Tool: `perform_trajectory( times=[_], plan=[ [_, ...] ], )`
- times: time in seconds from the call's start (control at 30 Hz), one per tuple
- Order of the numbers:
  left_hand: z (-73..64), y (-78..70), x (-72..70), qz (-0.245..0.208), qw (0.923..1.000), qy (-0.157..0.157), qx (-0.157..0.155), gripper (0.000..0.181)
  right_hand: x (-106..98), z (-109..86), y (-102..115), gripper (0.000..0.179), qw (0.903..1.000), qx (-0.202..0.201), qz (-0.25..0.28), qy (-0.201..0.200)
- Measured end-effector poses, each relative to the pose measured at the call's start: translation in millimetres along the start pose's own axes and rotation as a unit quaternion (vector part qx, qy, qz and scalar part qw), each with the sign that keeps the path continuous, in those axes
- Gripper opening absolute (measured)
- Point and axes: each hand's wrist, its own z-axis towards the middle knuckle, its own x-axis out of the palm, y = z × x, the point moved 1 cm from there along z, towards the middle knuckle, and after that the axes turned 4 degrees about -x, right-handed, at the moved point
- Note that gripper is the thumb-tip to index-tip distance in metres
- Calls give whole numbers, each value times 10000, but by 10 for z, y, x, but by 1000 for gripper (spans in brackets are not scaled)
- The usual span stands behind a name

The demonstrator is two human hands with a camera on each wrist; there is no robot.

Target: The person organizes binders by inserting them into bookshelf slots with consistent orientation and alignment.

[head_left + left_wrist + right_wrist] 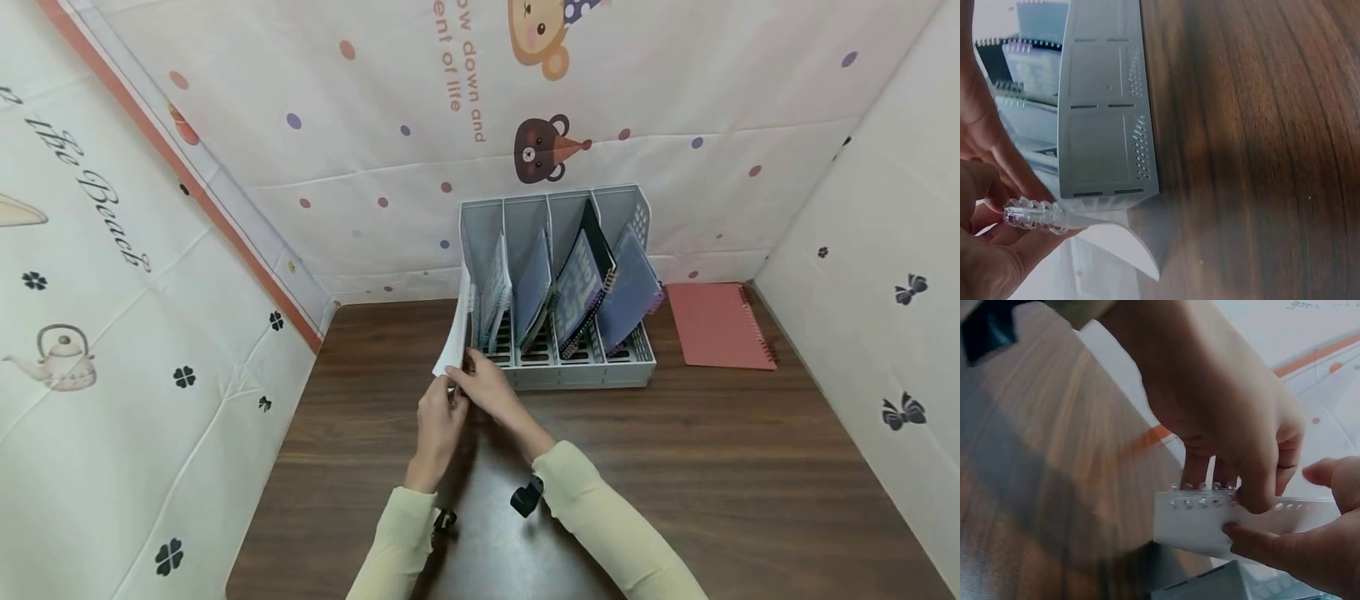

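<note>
A white notebook [453, 333] with a clear plastic coil [1035, 214] stands upright against the left outer side of the grey file organizer [577, 379]. My left hand [438, 425] pinches its coil edge. My right hand [491, 392] holds the same edge a little farther in, with thumb and fingers on either side, as the right wrist view shows. That view also has the left hand [1222, 412] bent over the coil. Most of the notebook's inner side is hidden by the organizer and the hands.
Spiral notebooks lean in the organizer's compartments, among them a black one [596, 242] and a blue one [630, 292]. A red spiral notebook [716, 325] lies flat on the wooden table [720, 483] to the right. Printed cloth walls [360, 225] enclose the back and sides.
</note>
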Motion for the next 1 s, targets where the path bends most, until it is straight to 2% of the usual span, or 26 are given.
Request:
perform_trajectory(
  times=[0.13,0.27,0.5,0.57,0.67,0.77,0.9,1.0],
  plan=[
    [-50,-133,22,56,9990,5,433,20,-100,-10,52,36,9991,-1,-428,-81],
    [-71,-219,36,4,9981,-31,622,25,-213,-70,94,26,9968,-124,-791,-30],
    [-34,-196,78,-540,9947,153,866,30,-416,-204,105,21,9954,-332,-865,-259],
    [-7,-173,83,-642,9942,210,837,30,-482,-253,116,22,9955,-339,-822,-332],
    [51,-129,101,-799,9951,331,488,29,-596,-345,132,26,9952,-375,-784,-445],
    [126,-68,144,-875,9943,569,-199,31,-730,-446,132,33,9946,-466,-780,-493],
    [240,23,253,-947,9837,1013,-1141,38,-944,-593,138,36,9957,-485,-618,-486],
    [327,85,373,-1037,9753,1219,-1525,42,-1114,-720,145,37,9979,-349,-309,-449]
  ],
)
